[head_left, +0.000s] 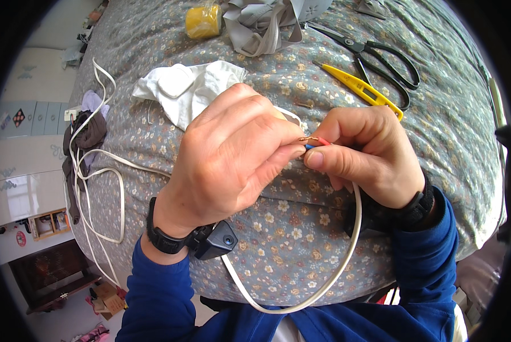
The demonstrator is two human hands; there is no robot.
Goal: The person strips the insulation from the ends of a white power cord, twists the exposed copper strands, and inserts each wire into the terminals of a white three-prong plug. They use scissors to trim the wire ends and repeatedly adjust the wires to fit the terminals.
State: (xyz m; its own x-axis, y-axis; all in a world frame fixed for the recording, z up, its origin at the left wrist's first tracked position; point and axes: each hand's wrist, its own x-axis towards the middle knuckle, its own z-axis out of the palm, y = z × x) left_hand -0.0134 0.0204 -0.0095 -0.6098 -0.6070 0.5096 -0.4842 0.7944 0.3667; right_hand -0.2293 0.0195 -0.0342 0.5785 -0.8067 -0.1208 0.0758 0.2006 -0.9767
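Note:
Bare copper strands (pixel 308 138) show between my two hands, at the end of a white electrical cable (pixel 355 219). My left hand (pixel 232 154) is closed, its thumb and forefinger pinching the copper from the left. With thumb and forefinger, my right hand (pixel 363 151) grips the red insulated wire (pixel 323 141) right beside it. A short bit of blue wire (pixel 309 146) shows just under the copper. From my right hand the cable loops down past my lap and up toward my left wrist. How the strands join is partly hidden by my fingers.
A yellow utility knife (pixel 358 86) and black scissors (pixel 383 57) lie beyond my right hand. Beyond my left are a white cloth (pixel 201 85), a yellow tape roll (pixel 203 21) and grey fabric (pixel 261 25). More white cord (pixel 121 199) coils at the left on the flowered bedspread (pixel 289 228).

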